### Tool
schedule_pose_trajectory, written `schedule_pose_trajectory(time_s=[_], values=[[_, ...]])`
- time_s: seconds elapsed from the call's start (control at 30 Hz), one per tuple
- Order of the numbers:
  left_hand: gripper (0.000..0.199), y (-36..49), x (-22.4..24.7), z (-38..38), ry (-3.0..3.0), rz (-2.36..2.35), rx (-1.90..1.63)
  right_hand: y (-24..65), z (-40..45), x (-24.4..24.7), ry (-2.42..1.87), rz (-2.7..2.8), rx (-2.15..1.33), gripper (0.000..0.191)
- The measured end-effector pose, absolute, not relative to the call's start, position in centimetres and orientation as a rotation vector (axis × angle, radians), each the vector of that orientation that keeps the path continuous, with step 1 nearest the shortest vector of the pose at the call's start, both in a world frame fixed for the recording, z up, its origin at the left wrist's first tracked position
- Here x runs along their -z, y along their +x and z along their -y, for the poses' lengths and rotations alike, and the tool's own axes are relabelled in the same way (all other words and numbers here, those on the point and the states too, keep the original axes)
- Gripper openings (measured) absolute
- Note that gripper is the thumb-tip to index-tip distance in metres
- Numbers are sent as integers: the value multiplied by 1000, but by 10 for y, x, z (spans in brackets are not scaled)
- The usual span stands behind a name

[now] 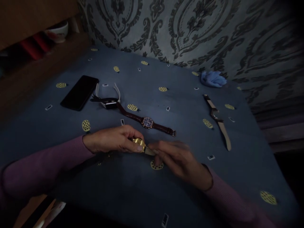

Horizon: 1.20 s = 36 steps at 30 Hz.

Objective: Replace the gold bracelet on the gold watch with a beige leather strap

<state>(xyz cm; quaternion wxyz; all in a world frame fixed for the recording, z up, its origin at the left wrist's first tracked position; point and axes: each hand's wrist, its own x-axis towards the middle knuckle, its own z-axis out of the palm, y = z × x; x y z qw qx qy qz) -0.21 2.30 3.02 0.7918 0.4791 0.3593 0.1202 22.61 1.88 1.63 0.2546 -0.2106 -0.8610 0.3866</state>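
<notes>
My left hand point(116, 139) is closed around a gold-coloured watch point(139, 144), thumb and fingers on its case. From the right side of the case runs a short, flat, greyish band point(149, 151) that looks like its strap. My right hand point(177, 158) pinches the far end of this band, its fingers slightly blurred. Just beyond both hands lies a watch with a dark dial and brown strap point(147, 123). Its left strap end reaches a smartwatch with a pale band point(111, 104).
A black phone point(79, 92) lies at the left. On the right are another watch with its strap spread point(216, 115) and a crumpled blue cloth point(213, 79) near the wall. A shelf at the far left holds a bowl point(57, 32). The tablecloth point(185, 109) has a pineapple print.
</notes>
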Motion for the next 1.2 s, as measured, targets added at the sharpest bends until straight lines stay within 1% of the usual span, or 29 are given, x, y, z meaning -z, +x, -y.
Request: schedule_pose_trajectory(time_s=[0.27,0.43,0.6,0.8,0.97,1.2], values=[[18,-3,-29,-21,1086,-748,-291,227,-14,-17,-639,2311,-1023,19],[22,-4,-28,-20,1075,-728,-322,226,-14,-21,-687,2330,-1043,18],[13,1,-28,-17,1075,-773,-378,224,-14,-22,-658,2339,-967,18],[13,8,-27,-12,1080,-856,-437,222,-12,-22,-662,2392,-904,22],[13,12,-28,-8,1132,-953,-456,220,-9,-19,-671,2382,-795,20],[11,15,-29,-6,1116,-966,-476,219,-4,-16,-723,2354,-761,24]])
